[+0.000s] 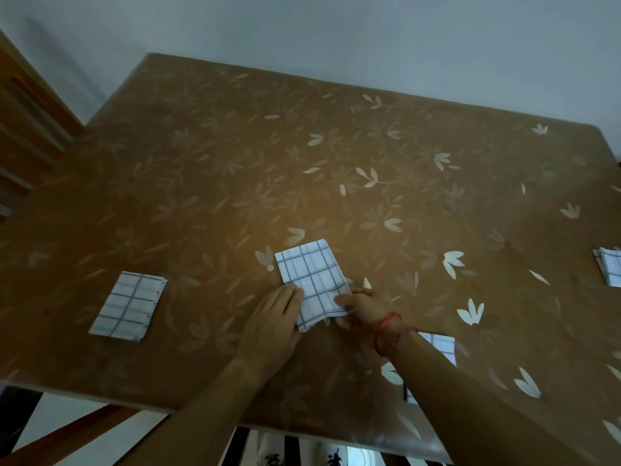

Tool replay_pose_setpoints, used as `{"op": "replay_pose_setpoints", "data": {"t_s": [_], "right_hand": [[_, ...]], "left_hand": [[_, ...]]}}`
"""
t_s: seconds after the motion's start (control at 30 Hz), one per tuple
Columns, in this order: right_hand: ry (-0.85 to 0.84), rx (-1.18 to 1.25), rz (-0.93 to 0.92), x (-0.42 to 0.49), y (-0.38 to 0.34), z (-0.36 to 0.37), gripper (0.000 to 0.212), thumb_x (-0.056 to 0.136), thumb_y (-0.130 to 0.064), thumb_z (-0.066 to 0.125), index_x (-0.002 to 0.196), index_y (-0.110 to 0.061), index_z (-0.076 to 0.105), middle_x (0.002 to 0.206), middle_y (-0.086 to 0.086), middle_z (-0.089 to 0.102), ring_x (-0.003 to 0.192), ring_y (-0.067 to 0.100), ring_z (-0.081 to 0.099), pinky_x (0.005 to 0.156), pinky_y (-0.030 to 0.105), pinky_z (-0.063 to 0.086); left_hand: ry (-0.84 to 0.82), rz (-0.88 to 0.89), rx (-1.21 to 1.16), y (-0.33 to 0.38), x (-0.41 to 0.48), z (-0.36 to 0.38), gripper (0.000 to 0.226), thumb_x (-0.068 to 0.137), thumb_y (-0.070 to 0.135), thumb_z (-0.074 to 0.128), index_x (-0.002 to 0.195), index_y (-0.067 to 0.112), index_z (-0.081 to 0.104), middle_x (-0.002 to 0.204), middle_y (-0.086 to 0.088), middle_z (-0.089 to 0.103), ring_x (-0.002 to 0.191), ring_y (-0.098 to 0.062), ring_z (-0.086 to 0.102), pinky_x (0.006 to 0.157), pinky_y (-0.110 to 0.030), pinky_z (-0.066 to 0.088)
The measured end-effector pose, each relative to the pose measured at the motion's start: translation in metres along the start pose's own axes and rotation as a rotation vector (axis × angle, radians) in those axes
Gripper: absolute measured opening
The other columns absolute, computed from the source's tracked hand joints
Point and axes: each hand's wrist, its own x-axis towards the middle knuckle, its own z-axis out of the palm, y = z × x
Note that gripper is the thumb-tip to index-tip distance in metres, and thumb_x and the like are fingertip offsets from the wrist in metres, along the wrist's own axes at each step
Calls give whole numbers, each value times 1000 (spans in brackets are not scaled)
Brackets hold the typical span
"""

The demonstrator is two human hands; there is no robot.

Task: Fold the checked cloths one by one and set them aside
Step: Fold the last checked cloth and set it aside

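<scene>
One cloth (pixel 311 280) lay part-folded mid-table (pixel 201 163) before me | my left hand (pixel 274 319) pressed flat on its near left edge, my right hand (pixel 364 309) pinched its near right edge | I judged it light, limp, best gripped at corners | folded cloth (pixel 129 306) sat left
</scene>
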Motion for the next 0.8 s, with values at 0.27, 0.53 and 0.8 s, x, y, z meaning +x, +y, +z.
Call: {"op": "replay_pose_setpoints", "data": {"t_s": [0.27, 0.53, 0.8], "right_hand": [[-55, -144, -69, -5, 29, -13, 15, 84, -15, 70, 96, -6, 65, 98, 17, 69, 78, 29, 69, 51, 28, 56], [239, -955, -720, -12, 39, -35, 24, 89, -18, 53, 109, -20, 68, 88, 5, 71, 81, 24, 66, 69, 24, 45], [23, -1410, -1199, 5, 51, -31, 40, 57, -11, 85, 96, -11, 73, 105, 9, 71, 98, 32, 67, 75, 41, 60]], "left_hand": [[78, 13, 49, 7, -20, 4, 46, 79, 13, 71, 122, 2, 61, 121, -14, 65, 114, -28, 61, 96, -38, 44], [83, -26, -15, 3, -29, 5, 40, 84, 13, 61, 122, 0, 61, 121, -15, 65, 114, -29, 61, 95, -42, 46], [68, -39, -167, -2, -40, 0, 42, 91, 8, 56, 132, 2, 53, 134, -15, 56, 128, -29, 49, 108, -36, 30]]}}
